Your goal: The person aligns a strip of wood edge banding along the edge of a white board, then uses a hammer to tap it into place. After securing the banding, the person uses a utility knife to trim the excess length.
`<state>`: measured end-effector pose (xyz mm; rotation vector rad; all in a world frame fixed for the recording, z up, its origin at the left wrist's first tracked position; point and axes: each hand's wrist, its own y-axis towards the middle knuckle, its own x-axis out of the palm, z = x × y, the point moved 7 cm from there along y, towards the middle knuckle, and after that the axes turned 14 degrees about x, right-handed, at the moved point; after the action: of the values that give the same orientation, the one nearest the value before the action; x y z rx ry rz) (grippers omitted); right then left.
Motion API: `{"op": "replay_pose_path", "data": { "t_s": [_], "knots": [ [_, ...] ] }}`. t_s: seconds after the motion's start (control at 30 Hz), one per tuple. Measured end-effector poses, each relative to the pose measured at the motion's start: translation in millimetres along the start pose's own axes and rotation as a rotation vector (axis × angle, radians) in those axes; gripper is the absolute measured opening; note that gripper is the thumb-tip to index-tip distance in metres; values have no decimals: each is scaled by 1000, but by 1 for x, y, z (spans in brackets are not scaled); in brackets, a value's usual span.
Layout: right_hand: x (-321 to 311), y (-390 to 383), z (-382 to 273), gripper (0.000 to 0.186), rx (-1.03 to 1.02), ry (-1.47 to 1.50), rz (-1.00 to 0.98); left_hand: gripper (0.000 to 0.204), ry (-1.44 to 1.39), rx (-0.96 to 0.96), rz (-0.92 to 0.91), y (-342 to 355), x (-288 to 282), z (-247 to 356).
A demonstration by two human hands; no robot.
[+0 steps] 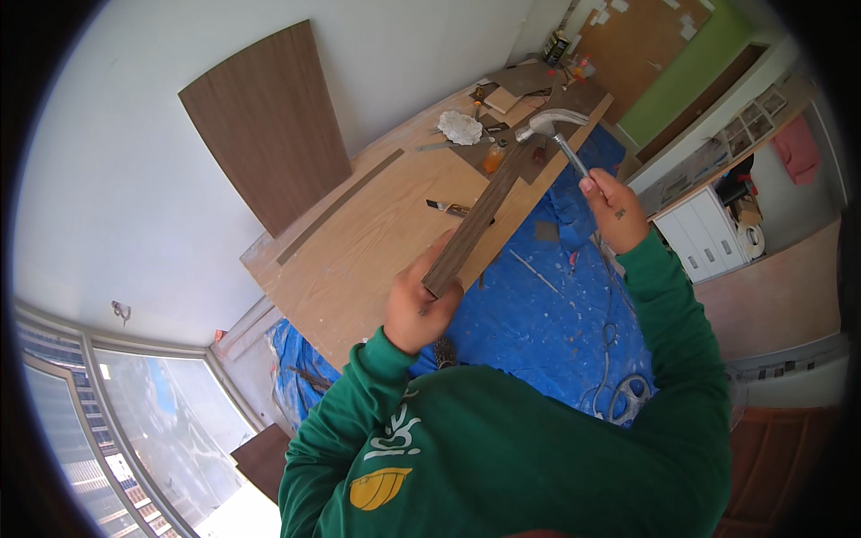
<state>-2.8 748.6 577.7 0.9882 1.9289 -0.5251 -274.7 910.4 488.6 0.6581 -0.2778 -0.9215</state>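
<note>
My left hand (421, 303) is closed round the near end of a long dark wood-veneer strip (471, 226), which runs away from me over the pale plywood table (332, 287). My right hand (614, 208) grips the handle of a claw hammer (552, 122), whose silver head is over the far part of the strip; whether it touches cannot tell. A chisel-like tool (439, 205) lies left of the strip. An orange bottle (492, 161) and a white crumpled lump (460, 127) stand farther back, and a second thin strip (336, 206) lies along the table's left side.
A dark veneered panel (265, 125) leans on the left wall. A blue sheet (538, 323) with a cable covers the floor. White drawers (691, 233) stand at the right, a door (628, 49) at the back, a glazed window (161, 403) at lower left.
</note>
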Motion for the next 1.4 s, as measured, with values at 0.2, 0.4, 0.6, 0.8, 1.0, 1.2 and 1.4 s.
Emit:
{"op": "replay_pose_path", "data": {
  "t_s": [0.2,0.4,0.6,0.8,1.0,1.2,1.4],
  "knots": [
    [3,2,-1,20,176,273,-186,67,64,60,7,3,-2,-1],
    [-9,-9,-16,19,67,470,-60,59,17,-17,-4,0,-5,-8],
    [5,-23,-36,22,-86,253,-82,67,27,56,35,4,-10,-8],
    [12,-40,-61,19,-199,130,-80,68,28,52,19,6,-13,-4],
    [12,-56,-74,20,-271,60,-34,68,4,81,34,7,-16,-5],
    [15,-73,-84,21,-211,180,-121,70,19,51,28,3,-15,-12],
    [15,-89,-105,22,-313,46,-133,72,40,91,34,4,-17,-10]
  ]
}}
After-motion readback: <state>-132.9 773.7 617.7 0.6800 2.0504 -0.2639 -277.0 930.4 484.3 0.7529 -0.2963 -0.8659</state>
